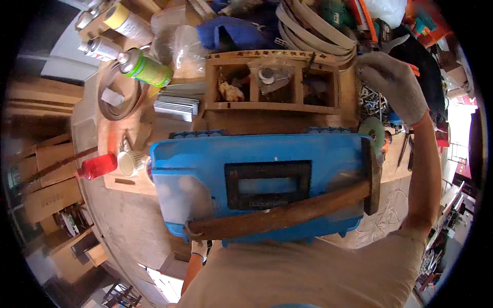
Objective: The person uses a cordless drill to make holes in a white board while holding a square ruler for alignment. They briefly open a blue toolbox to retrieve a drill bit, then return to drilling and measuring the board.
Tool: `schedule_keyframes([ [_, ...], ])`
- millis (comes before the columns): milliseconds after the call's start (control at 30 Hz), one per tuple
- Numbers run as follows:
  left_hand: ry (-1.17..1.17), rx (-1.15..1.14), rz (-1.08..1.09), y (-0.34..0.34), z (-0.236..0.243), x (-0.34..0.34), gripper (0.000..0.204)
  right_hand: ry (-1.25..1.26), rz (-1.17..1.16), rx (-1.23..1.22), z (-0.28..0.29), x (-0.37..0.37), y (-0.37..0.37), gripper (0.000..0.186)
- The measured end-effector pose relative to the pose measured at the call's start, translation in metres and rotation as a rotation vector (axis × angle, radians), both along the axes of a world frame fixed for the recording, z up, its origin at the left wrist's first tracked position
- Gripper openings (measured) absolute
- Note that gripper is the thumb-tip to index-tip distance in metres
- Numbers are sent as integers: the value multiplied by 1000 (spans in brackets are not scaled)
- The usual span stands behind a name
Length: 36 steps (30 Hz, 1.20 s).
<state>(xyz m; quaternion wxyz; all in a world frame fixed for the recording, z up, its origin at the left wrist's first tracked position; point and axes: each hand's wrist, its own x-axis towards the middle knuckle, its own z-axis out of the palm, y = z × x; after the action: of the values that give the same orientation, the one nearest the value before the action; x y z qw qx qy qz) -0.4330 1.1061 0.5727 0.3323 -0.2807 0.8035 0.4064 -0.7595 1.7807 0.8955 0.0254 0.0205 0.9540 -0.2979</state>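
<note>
My right hand (394, 84), in a pale work glove, reaches to the far right of the bench, above a heap of loose screws (372, 102). Its fingers are curled together; whatever they hold is hidden. Low in the view, my left hand (200, 248), also gloved, is below the front edge of a blue toolbox (195, 149). Its fingers are out of sight behind the box and my shirt. Across the toolbox lid lies a hammer (282, 215), its wooden handle slanting up to a dark metal head at the right. A black carrying handle (267, 167) is set in the lid.
Behind the toolbox stands a wooden tray (221, 106) with three compartments. A green spray can (146, 69), metal strips (176, 106), a white cup (131, 163) and a red bottle (97, 167) are to the left. A grinding disc (371, 129) sits near the hammer head. Coiled belts (313, 31) lie behind.
</note>
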Motion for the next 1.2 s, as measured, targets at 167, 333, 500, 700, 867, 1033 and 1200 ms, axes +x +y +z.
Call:
schedule_keyframes([
  [167,2,7,26,15,2,-26,20,62,368,105,-19,-39,-40,40],
  [333,28,37,49,26,3,-48,20,338,835,669,-40,-80,-97,59],
  [500,34,46,78,28,0,-49,20,322,909,716,-69,-100,-137,49],
  [700,18,48,105,32,-5,-31,19,344,901,598,-78,-111,-137,25],
  [867,-3,49,124,33,-10,-18,19,305,806,492,-80,-114,-131,24],
  [1033,-20,34,139,30,-11,-20,19,258,889,617,-94,-119,-143,20],
  [1200,-36,35,152,26,-12,-30,19,473,903,586,-97,-134,-142,20],
])
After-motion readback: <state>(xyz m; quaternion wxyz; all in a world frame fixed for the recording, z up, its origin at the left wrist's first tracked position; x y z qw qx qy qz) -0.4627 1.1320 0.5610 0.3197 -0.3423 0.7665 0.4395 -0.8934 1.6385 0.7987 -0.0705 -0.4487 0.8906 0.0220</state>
